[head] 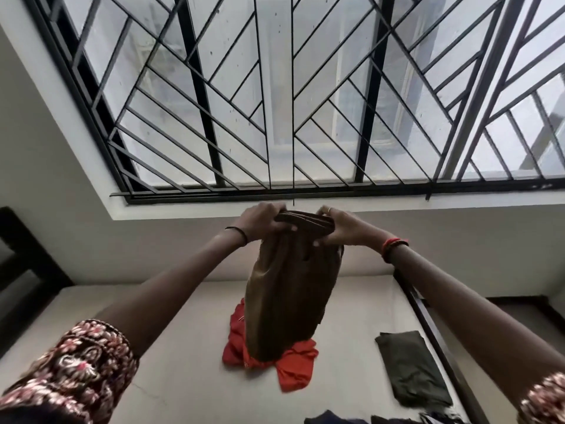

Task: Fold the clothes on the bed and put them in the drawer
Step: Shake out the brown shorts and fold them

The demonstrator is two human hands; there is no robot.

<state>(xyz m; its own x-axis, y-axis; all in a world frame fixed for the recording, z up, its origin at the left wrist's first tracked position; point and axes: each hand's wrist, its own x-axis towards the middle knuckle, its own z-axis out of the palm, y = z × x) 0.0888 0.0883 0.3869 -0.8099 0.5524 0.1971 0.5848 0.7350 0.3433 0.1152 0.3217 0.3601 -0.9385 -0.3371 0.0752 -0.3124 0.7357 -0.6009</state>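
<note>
The brown garment (290,301) looks soft and light; it hangs limp and probably sags wherever it is not supported, so the top edge seems the good place to hold it. The left hand (263,223) and the right hand (339,229) both grip this bunched edge, close together. The cloth hangs under them, above the bed (183,347), its lower end over a red garment (293,365)

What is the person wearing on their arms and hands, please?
The left sleeve and right sleeve are dark maroon fabric with pink and cream floral embroidery. The left hand has a thin black wristband; the right hand has red wrist bangles and a slim ring.
</note>
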